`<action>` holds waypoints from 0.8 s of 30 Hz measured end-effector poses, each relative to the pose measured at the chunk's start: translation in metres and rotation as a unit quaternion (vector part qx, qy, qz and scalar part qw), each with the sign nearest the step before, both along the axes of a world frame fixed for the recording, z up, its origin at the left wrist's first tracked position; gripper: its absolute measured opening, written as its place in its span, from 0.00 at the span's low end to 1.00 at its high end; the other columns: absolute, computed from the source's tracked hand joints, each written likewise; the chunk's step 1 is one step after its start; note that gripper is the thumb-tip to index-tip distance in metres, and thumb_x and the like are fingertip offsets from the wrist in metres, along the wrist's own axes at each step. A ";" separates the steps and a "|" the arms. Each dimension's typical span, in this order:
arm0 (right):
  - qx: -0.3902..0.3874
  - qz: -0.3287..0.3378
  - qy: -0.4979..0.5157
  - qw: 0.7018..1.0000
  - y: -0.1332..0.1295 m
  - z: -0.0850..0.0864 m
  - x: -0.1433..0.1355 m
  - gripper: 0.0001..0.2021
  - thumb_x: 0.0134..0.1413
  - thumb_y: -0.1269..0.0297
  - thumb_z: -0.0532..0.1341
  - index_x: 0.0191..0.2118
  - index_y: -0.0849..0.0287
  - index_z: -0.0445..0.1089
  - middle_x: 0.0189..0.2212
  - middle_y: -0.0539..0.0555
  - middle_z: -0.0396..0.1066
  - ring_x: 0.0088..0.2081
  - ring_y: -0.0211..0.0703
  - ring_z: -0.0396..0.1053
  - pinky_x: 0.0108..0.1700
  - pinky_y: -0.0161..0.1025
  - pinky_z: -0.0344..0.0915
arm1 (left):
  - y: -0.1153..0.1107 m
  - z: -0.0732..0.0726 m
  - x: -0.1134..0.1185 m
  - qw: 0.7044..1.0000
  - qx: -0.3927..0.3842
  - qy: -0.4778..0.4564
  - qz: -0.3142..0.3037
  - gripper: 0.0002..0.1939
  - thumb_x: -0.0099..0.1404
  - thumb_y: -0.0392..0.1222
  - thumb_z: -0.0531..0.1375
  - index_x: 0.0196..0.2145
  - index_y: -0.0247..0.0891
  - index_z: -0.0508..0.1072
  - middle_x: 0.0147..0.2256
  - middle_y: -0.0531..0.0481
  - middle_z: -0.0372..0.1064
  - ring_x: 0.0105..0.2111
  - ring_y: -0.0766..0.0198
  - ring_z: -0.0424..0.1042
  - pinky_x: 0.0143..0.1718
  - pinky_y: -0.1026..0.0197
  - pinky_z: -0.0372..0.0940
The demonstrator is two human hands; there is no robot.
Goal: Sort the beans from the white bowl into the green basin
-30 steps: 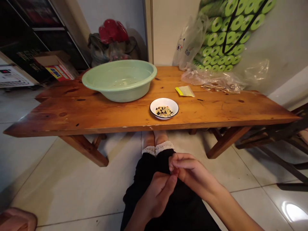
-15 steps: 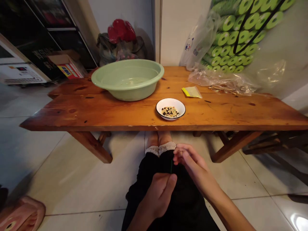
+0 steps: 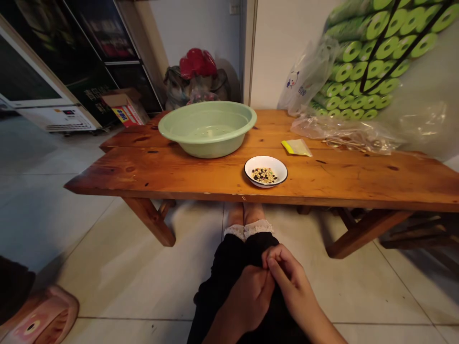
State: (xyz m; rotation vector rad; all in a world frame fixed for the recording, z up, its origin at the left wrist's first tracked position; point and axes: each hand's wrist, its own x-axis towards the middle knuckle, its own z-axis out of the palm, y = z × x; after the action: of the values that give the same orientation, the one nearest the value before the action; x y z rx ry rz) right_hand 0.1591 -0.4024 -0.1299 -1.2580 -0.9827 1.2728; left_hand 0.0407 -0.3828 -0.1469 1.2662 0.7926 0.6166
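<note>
Both hands meet low over my lap, their fingers touching. My left hand [image 3: 247, 297] is closed in a fist, thumb pressed against the bent fingers; the thin green thread that showed at this fist a moment ago is hidden now. My right hand [image 3: 290, 279] is closed in a pinch, thumb against fingertips, right at the left thumb. What sits in that pinch is too small to make out. Beyond the hands, a white bowl [image 3: 283, 177] with a dark rim stands near the front edge of the wooden table, holding small cream, black and reddish beads [image 3: 264, 176].
On the table [image 3: 201, 179] are a large green basin [image 3: 211, 147], a small yellow-edged packet [image 3: 297, 148] and clear plastic wrapping [image 3: 337, 129] by stacked green rolls [image 3: 358, 71]. Another person's foot in a pink slipper [image 3: 46, 317] shows at lower left. An opened box [image 3: 127, 112] stands behind.
My hands have come together from a small gap, and the green thread between them is no longer visible. The view has shifted, so the table and bowl sit lower and further right.
</note>
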 end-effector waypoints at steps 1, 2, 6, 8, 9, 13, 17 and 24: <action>-0.002 -0.020 0.035 0.999 0.002 -0.003 -0.001 0.14 0.58 0.53 0.58 0.27 0.56 0.62 0.28 0.50 0.60 0.31 0.39 0.57 0.36 0.37 0.55 | -0.001 -0.004 0.002 0.999 -0.028 -0.020 0.007 0.22 0.64 0.52 0.56 0.18 0.36 0.61 0.19 0.56 0.54 0.20 0.72 0.50 0.23 0.60 0.41; -0.004 -0.034 0.069 0.997 0.004 -0.004 -0.001 0.14 0.58 0.53 0.58 0.27 0.56 0.61 0.27 0.49 0.59 0.30 0.39 0.57 0.35 0.37 0.55 | -0.002 -0.009 0.005 0.997 -0.063 -0.043 0.012 0.24 0.63 0.53 0.57 0.16 0.36 0.60 0.17 0.57 0.52 0.18 0.73 0.48 0.21 0.61 0.39; 0.015 -0.076 0.137 0.987 0.015 0.005 0.012 0.14 0.59 0.54 0.57 0.28 0.55 0.57 0.25 0.47 0.55 0.29 0.37 0.56 0.34 0.36 0.54 | -0.004 -0.022 0.012 0.957 -0.231 -0.173 0.024 0.32 0.59 0.65 0.55 0.12 0.42 0.47 0.11 0.62 0.37 0.12 0.74 0.36 0.14 0.64 0.34; 0.018 -0.101 0.138 0.985 0.015 0.014 0.020 0.13 0.58 0.55 0.58 0.28 0.55 0.57 0.26 0.46 0.54 0.28 0.36 0.55 0.33 0.35 0.53 | 0.000 -0.021 0.011 0.922 -0.296 -0.246 0.052 0.32 0.59 0.65 0.53 0.14 0.41 0.42 0.11 0.62 0.35 0.12 0.74 0.34 0.11 0.67 0.33; 0.015 -0.110 0.128 0.985 0.013 0.018 0.024 0.13 0.58 0.55 0.59 0.28 0.55 0.58 0.25 0.46 0.53 0.28 0.36 0.54 0.32 0.35 0.52 | 0.004 -0.018 0.009 0.903 -0.318 -0.281 0.071 0.32 0.60 0.63 0.54 0.15 0.41 0.41 0.12 0.62 0.35 0.13 0.74 0.34 0.11 0.68 0.33; -0.016 -0.112 0.009 0.994 -0.002 0.029 0.031 0.14 0.59 0.52 0.58 0.29 0.56 0.60 0.24 0.47 0.54 0.28 0.36 0.52 0.31 0.35 0.53 | 0.022 0.000 0.005 0.827 -0.380 -0.392 0.132 0.28 0.64 0.51 0.55 0.17 0.40 0.41 0.15 0.61 0.38 0.14 0.75 0.37 0.12 0.70 0.36; -0.005 -0.102 -0.131 0.986 -0.017 0.038 0.027 0.09 0.57 0.55 0.60 0.33 0.55 0.67 0.25 0.47 0.59 0.27 0.35 0.55 0.27 0.33 0.54 | 0.032 0.019 0.011 0.769 -0.423 -0.454 0.153 0.23 0.69 0.42 0.49 0.17 0.40 0.46 0.15 0.60 0.39 0.14 0.74 0.46 0.13 0.70 0.42; 0.166 -0.020 -0.251 0.954 -0.027 0.049 0.012 0.05 0.58 0.72 0.58 0.35 0.55 0.67 0.32 0.49 0.63 0.35 0.33 0.64 0.36 0.31 0.62 | 0.032 0.047 0.022 0.713 -0.461 -0.497 0.180 0.22 0.71 0.39 0.45 0.17 0.38 0.55 0.15 0.59 0.49 0.16 0.74 0.54 0.20 0.71 0.58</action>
State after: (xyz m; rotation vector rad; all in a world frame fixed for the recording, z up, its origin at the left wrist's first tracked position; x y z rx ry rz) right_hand 0.1710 -0.4290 -0.0808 -1.3480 -1.4548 0.7191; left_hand 0.0627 -0.3511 -0.1002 -0.2411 0.2890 0.9138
